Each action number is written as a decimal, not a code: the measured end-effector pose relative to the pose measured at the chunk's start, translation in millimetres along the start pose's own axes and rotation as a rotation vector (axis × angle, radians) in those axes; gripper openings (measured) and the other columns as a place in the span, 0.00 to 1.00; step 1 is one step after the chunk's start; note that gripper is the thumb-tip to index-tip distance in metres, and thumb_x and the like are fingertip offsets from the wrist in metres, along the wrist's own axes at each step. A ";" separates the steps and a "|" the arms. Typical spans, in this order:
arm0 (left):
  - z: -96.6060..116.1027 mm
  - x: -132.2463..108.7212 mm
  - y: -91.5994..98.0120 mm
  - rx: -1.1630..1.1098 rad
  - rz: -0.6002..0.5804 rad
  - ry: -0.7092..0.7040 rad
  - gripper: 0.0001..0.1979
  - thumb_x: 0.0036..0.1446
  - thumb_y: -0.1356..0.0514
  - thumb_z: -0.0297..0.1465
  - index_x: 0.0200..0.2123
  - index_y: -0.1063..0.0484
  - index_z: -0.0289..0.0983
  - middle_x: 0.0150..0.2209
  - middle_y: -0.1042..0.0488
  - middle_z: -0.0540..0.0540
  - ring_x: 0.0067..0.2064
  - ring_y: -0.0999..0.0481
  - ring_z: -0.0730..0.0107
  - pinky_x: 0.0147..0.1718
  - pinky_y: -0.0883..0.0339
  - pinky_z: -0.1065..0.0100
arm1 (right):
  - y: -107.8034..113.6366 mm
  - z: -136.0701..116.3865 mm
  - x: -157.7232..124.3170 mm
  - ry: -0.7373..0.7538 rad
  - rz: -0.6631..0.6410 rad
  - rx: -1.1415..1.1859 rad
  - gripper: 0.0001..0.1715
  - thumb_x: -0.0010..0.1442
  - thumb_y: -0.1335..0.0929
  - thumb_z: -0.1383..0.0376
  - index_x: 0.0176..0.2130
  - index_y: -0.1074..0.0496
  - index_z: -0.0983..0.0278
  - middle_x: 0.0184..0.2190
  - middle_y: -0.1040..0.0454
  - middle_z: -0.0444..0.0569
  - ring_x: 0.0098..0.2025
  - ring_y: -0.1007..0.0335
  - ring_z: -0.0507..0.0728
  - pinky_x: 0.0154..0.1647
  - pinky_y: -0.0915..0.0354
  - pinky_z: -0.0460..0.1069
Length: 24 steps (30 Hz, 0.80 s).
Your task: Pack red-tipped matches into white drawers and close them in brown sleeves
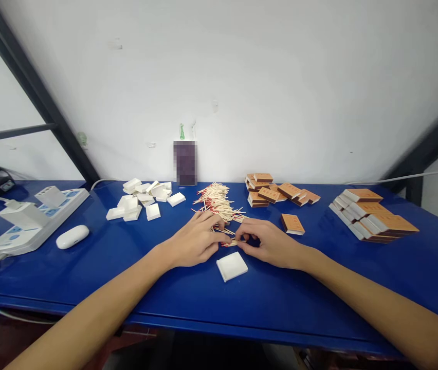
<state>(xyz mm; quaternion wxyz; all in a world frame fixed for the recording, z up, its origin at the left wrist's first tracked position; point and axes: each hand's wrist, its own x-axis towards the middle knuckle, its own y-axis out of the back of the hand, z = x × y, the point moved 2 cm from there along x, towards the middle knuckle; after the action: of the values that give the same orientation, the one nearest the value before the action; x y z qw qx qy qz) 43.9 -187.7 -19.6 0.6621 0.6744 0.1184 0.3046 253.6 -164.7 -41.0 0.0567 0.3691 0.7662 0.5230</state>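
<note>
My left hand (196,239) and my right hand (273,243) meet at the middle of the table. Between their fingertips lies a small bunch of matches (233,243), red heads toward the left. Thumb and fingers of each hand are closed on its ends. Just in front of the bunch sits a white matchbox tray (232,266) with nothing in it. Behind my hands spreads a big heap of loose matches (219,200), its near part partly covered by my left fingers. Right of my right hand lies a single orange matchbox sleeve (292,224).
White trays (130,204) are piled at the back left, orange matchbox sleeves (268,195) at the back right. Stacked matchboxes (375,216) stand far right. A power strip (37,226) with plugs and a white earbud case (72,237) lie left on the blue table (280,303).
</note>
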 end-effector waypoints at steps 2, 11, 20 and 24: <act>-0.1 0.5 -0.4 0.008 0.005 0.011 0.15 0.64 0.47 0.26 0.47 0.24 0.43 0.47 0.32 0.44 0.49 0.35 0.60 0.48 0.44 0.59 | -0.4 -0.2 0.0 0.012 0.006 0.000 0.05 0.62 0.34 0.67 0.34 0.28 0.62 0.29 0.31 0.45 0.33 0.35 0.54 0.34 0.39 0.48; -4.3 0.2 -2.1 -0.009 0.018 0.059 0.11 0.64 0.47 0.30 0.43 0.24 0.40 0.44 0.30 0.44 0.47 0.35 0.61 0.45 0.44 0.59 | 0.7 -3.2 -0.5 0.030 0.017 0.003 0.05 0.63 0.35 0.67 0.35 0.28 0.62 0.30 0.30 0.45 0.34 0.34 0.54 0.38 0.35 0.50; -4.1 0.1 -2.3 -0.081 0.026 0.042 0.10 0.62 0.42 0.32 0.44 0.23 0.43 0.44 0.30 0.46 0.48 0.34 0.61 0.48 0.43 0.60 | 0.1 -0.4 -1.4 0.029 0.010 -0.003 0.04 0.62 0.34 0.68 0.35 0.29 0.62 0.31 0.30 0.46 0.34 0.35 0.54 0.35 0.38 0.48; -4.5 -0.2 -3.1 -0.077 0.015 0.039 0.10 0.61 0.41 0.32 0.44 0.23 0.44 0.44 0.31 0.46 0.48 0.34 0.62 0.47 0.43 0.60 | 0.3 -1.1 -2.7 0.021 -0.013 0.003 0.05 0.61 0.34 0.69 0.35 0.27 0.62 0.33 0.30 0.46 0.35 0.35 0.54 0.35 0.39 0.48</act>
<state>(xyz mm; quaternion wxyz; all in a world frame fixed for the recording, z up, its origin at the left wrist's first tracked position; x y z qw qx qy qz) 42.0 -183.8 -22.9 0.6830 0.6431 0.1144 0.3268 255.2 -167.2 -41.0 0.0515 0.3585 0.7701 0.5252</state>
